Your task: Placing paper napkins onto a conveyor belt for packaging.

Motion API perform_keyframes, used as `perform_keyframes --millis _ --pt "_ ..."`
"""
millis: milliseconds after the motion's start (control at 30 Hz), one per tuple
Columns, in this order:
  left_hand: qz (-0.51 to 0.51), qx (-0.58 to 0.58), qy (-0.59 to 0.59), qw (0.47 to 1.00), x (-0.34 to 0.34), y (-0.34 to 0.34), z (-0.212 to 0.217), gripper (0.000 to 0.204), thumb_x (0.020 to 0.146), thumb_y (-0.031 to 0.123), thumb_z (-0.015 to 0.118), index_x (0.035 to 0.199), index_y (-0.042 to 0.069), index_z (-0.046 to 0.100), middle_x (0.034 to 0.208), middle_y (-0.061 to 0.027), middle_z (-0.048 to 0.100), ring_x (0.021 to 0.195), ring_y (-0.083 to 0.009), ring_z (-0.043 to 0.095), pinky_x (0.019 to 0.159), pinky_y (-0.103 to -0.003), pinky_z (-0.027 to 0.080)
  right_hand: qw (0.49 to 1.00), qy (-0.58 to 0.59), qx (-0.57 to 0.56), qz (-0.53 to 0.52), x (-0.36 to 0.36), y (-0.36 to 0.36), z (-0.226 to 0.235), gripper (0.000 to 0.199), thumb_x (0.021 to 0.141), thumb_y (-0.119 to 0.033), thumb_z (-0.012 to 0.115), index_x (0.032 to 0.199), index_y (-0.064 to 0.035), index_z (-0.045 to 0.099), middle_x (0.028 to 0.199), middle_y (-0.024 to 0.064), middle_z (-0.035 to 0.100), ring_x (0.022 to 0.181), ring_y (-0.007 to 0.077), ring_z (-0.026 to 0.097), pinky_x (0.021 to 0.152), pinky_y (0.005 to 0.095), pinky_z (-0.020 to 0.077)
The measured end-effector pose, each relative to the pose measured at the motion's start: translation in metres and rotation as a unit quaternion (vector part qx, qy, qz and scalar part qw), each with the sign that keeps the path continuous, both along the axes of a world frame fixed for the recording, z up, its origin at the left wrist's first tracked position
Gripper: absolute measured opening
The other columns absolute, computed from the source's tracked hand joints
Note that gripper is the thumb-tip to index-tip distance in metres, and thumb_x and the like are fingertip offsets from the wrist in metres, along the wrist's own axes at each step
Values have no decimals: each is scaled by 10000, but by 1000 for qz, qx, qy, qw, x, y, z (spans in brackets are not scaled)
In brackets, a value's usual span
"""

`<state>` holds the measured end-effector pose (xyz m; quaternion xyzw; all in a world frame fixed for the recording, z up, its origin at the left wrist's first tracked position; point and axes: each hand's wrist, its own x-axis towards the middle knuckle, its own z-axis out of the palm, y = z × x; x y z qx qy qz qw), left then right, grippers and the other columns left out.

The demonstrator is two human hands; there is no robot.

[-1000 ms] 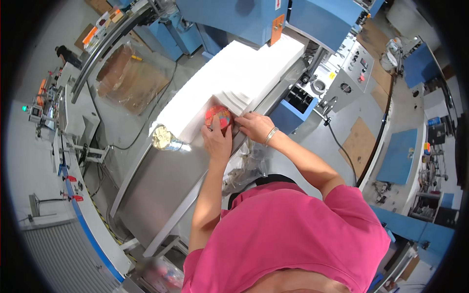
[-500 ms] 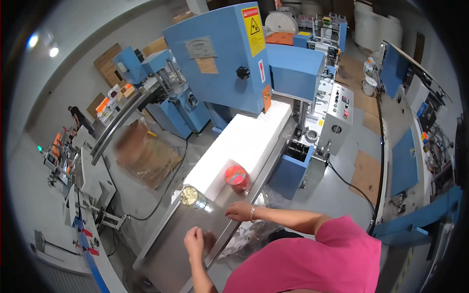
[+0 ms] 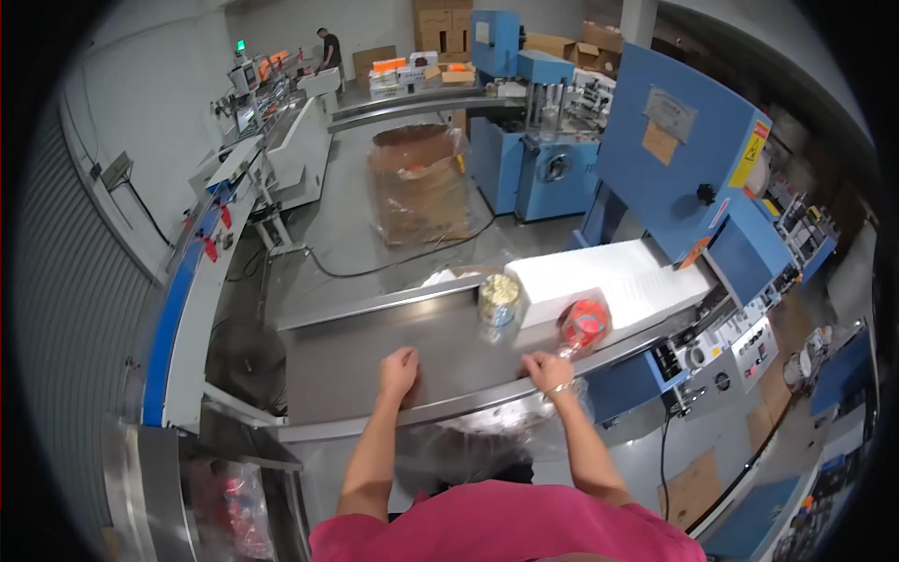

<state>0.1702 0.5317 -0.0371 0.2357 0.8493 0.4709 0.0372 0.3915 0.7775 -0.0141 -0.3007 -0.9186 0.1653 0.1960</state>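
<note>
Both my hands are over a grey metal work surface (image 3: 356, 347). My left hand (image 3: 400, 373), curled into a fist, rests on it near the front edge with nothing showing from the fingers. Farther right, my right hand (image 3: 547, 372) has its fingers closed at the front rim; whether they hold anything is hidden. Just beyond it sits a red round-topped pack (image 3: 585, 323) with shiny clear plastic around its near side. A clear cylindrical container (image 3: 498, 302) with pale yellowish contents stands upright at the far edge, between and beyond my hands.
A long white ridged stack (image 3: 609, 276) fills the surface's right part, running under a blue machine housing (image 3: 674, 140). A large plastic-lined carton (image 3: 419, 187) stands on the floor beyond. A blue-edged conveyor (image 3: 187, 309) lies left. A person (image 3: 329, 51) stands far back.
My view has swung to the left, so the surface and machine now appear farther right. The container and red pack stay by the white stack. Both hands remain curled over the surface.
</note>
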Motion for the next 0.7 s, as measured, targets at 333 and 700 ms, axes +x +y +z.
perform_keyframes --millis 333,700 --pt "14 34 8 999 -6 12 0 249 839 290 564 888 74 679 802 -157 662 760 -340 642 680 -406 500 996 -71 -1 -54 -17 -21 16 414 868 -484 498 776 -145 716 715 162 652 703 367 634 665 453 496" --pt "-35 23 21 999 -13 13 -26 213 834 247 566 825 66 679 637 -81 649 582 -189 643 551 -318 489 998 -31 15 -50 -15 -24 13 410 872 -452 500 742 -115 693 705 174 639 691 375 625 639 472 490"
